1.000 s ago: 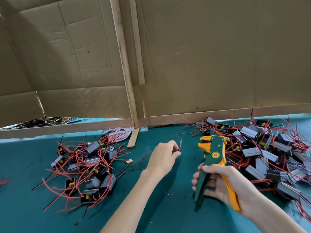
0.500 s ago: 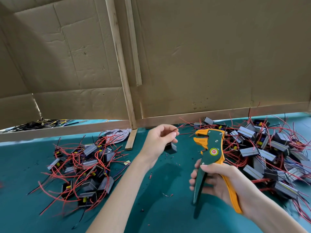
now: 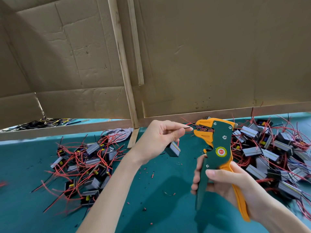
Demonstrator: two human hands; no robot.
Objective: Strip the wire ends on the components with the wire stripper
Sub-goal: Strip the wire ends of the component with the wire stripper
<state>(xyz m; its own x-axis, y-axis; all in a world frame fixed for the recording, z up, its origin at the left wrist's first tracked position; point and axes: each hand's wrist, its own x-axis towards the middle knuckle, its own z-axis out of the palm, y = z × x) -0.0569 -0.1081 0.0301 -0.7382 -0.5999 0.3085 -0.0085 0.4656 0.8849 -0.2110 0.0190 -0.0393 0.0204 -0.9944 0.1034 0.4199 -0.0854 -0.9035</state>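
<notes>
left hand [image 3: 156, 140] has come up off the bench [image 3: 159, 207] to the wire stripper [image 3: 218, 143] head. its grip pinches a dark wire [image 3: 187, 127], tip right at the orange jaws; component [image 3: 173, 149] hangs below the palm. right hand [image 3: 223, 182] grip clamped round the handles, tool upright.

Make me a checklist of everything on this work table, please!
Surface: teal table cover.
Job's things: wire stripper; one component hanging by its black wire; left pile and right pile of components.
Clutter: red insulation scraps; crumpled wrapper.
Hands: left hand pinches the wire, aimed at the stripper's jaws; right hand grips the stripper handles.
Cables: black and yellow wires past the wall gap.
Surroundings: cardboard wall, wooden batten.
</notes>
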